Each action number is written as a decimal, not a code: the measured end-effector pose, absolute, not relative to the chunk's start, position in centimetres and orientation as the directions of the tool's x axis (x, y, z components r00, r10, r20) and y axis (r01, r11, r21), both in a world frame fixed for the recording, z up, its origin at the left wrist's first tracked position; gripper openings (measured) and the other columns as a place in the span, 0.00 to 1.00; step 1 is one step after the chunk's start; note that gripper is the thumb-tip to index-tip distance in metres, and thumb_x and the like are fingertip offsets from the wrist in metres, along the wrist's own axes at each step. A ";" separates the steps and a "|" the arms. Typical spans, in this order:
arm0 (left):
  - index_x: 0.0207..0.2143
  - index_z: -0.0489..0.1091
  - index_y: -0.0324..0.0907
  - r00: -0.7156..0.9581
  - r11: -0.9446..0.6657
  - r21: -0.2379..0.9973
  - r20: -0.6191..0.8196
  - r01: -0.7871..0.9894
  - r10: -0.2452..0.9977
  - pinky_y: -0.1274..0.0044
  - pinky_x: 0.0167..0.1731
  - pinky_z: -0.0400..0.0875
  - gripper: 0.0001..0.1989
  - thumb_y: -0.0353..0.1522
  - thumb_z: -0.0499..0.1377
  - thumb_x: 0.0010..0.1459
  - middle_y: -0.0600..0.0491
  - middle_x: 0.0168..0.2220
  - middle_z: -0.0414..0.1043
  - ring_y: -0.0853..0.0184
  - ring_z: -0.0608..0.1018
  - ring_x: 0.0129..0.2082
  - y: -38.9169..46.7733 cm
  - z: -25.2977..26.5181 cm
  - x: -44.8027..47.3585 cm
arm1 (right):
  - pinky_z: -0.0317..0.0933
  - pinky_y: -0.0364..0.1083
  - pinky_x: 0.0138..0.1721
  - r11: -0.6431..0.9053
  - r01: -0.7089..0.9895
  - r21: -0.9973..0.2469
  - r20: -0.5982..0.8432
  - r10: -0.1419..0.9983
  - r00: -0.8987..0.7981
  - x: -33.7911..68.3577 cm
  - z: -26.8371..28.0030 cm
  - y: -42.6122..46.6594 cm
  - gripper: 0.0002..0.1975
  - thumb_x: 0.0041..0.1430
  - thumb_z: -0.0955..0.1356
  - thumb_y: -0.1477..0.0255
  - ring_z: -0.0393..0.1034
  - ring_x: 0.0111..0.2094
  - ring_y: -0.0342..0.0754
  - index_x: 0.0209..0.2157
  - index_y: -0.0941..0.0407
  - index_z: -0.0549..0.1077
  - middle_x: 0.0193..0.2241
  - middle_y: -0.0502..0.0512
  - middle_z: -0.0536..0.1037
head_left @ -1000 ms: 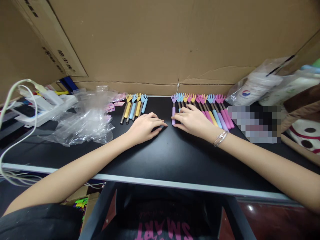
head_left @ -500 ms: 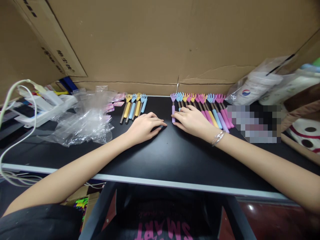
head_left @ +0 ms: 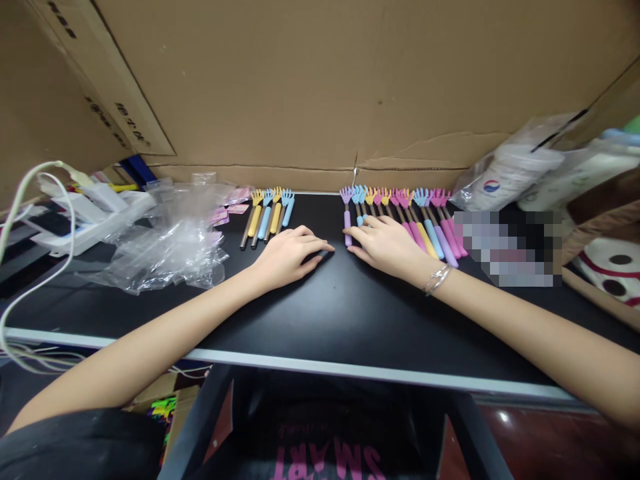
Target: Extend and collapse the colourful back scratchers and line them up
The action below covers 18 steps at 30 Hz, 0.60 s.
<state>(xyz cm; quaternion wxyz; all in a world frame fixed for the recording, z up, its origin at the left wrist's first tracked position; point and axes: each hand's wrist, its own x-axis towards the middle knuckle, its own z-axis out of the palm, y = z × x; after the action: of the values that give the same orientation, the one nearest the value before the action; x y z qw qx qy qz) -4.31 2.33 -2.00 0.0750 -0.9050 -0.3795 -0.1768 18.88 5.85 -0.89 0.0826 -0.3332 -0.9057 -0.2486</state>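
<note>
My left hand (head_left: 293,255) lies on the black desk, fingers stretched out and a little apart, with nothing held. Just behind it is a short row of yellow and light-blue back scratchers (head_left: 255,220) with claw-shaped heads. My right hand (head_left: 383,241) rests palm down, fingers spread, its fingertips at the handle of a purple back scratcher (head_left: 347,227). Whether they touch it I cannot tell. Several more back scratchers (head_left: 434,237), pink, blue, yellow and purple, lie side by side behind and right of this hand, which partly hides them.
Clear plastic bags (head_left: 173,247) are heaped on the left, beside pink cards (head_left: 237,195) and a white power strip (head_left: 100,217) with cables. At the right stands a bagged white cup (head_left: 517,175). A cardboard wall (head_left: 310,87) closes off the back of the black desk (head_left: 330,327).
</note>
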 end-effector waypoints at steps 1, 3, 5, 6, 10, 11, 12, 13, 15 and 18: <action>0.51 0.68 0.48 0.647 -0.698 -0.005 0.378 0.716 0.662 0.73 0.42 0.68 0.16 0.34 0.50 0.62 0.52 0.44 0.74 0.65 0.72 0.45 2.3 -2.0 -4.3 | 0.50 0.47 0.39 0.651 0.648 0.394 0.322 0.563 -0.761 19.0 -0.9 5.8 0.18 0.63 0.59 0.65 0.64 0.38 0.50 0.46 0.60 0.71 0.35 0.62 0.75; 0.52 0.67 0.47 0.642 -0.692 -0.007 0.380 0.722 0.666 0.74 0.42 0.69 0.16 0.34 0.51 0.62 0.51 0.42 0.74 0.65 0.72 0.45 2.3 -2.0 -4.3 | 0.50 0.46 0.38 0.648 0.649 0.400 0.331 0.558 -0.761 19.1 -1.0 5.7 0.19 0.63 0.59 0.64 0.64 0.38 0.50 0.48 0.60 0.70 0.36 0.62 0.75; 0.52 0.67 0.46 0.640 -0.691 -0.005 0.384 0.723 0.666 0.74 0.41 0.68 0.16 0.34 0.51 0.62 0.51 0.42 0.74 0.65 0.72 0.45 2.2 -1.9 -4.3 | 0.50 0.46 0.39 0.650 0.642 0.408 0.333 0.549 -0.767 19.3 -1.0 5.5 0.19 0.63 0.60 0.64 0.64 0.39 0.51 0.49 0.61 0.69 0.36 0.62 0.75; 0.52 0.67 0.46 0.641 -0.693 -0.003 0.383 0.721 0.665 0.74 0.42 0.68 0.16 0.34 0.51 0.62 0.51 0.42 0.74 0.65 0.72 0.45 2.2 -1.9 -4.3 | 0.50 0.47 0.39 0.652 0.638 0.410 0.332 0.545 -0.770 19.3 -0.9 5.4 0.19 0.63 0.60 0.64 0.64 0.39 0.51 0.49 0.61 0.69 0.37 0.62 0.75; 0.52 0.67 0.46 0.651 -0.695 -0.015 0.363 0.719 0.666 0.73 0.42 0.67 0.16 0.34 0.50 0.63 0.52 0.43 0.74 0.65 0.71 0.45 2.2 -1.8 -4.4 | 0.50 0.47 0.38 0.640 0.635 0.433 0.350 0.529 -0.773 19.3 -0.5 4.7 0.17 0.63 0.59 0.66 0.63 0.38 0.50 0.46 0.60 0.71 0.36 0.60 0.75; 0.52 0.67 0.46 0.653 -0.692 -0.028 0.358 0.722 0.667 0.73 0.43 0.67 0.16 0.34 0.49 0.63 0.52 0.44 0.74 0.64 0.71 0.46 2.3 -1.7 -4.5 | 0.50 0.47 0.38 0.629 0.637 0.445 0.364 0.523 -0.771 19.3 -0.3 4.4 0.16 0.64 0.58 0.67 0.63 0.38 0.50 0.44 0.60 0.71 0.35 0.60 0.75; 0.52 0.67 0.46 0.653 -0.686 -0.046 0.357 0.726 0.668 0.72 0.44 0.67 0.16 0.34 0.49 0.63 0.52 0.44 0.74 0.64 0.71 0.46 2.4 -1.6 -4.7 | 0.50 0.47 0.38 0.618 0.639 0.458 0.380 0.513 -0.769 19.2 -0.2 4.2 0.16 0.64 0.57 0.69 0.63 0.37 0.50 0.42 0.60 0.72 0.35 0.59 0.75; 0.52 0.67 0.45 0.649 -0.676 -0.065 0.362 0.734 0.670 0.71 0.45 0.66 0.16 0.34 0.49 0.63 0.52 0.44 0.74 0.63 0.71 0.46 2.6 -1.5 -4.9 | 0.49 0.48 0.38 0.610 0.638 0.470 0.396 0.500 -0.770 19.1 0.0 4.0 0.15 0.64 0.57 0.70 0.63 0.37 0.49 0.41 0.59 0.72 0.34 0.59 0.75; 0.51 0.67 0.44 0.623 -0.641 -0.099 0.384 0.761 0.681 0.70 0.47 0.65 0.16 0.34 0.49 0.63 0.51 0.45 0.73 0.62 0.70 0.47 3.0 -1.2 -5.6 | 0.49 0.48 0.38 0.609 0.622 0.492 0.416 0.463 -0.783 18.8 0.2 3.5 0.15 0.64 0.56 0.73 0.63 0.37 0.49 0.39 0.59 0.73 0.34 0.59 0.75; 0.51 0.67 0.44 0.545 -0.551 -0.124 0.432 0.825 0.719 0.67 0.47 0.65 0.16 0.34 0.49 0.62 0.49 0.47 0.73 0.59 0.69 0.49 3.7 -0.9 -6.9 | 0.50 0.48 0.37 0.629 0.576 0.522 0.409 0.408 -0.816 18.6 0.4 2.8 0.15 0.63 0.57 0.74 0.62 0.36 0.48 0.39 0.58 0.73 0.33 0.57 0.76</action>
<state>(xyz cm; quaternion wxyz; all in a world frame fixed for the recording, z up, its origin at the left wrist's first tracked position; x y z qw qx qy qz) -6.92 3.69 -0.87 0.1586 -0.8644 -0.4466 -0.1682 18.55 2.81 0.40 0.1267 -0.2753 -0.8936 -0.3312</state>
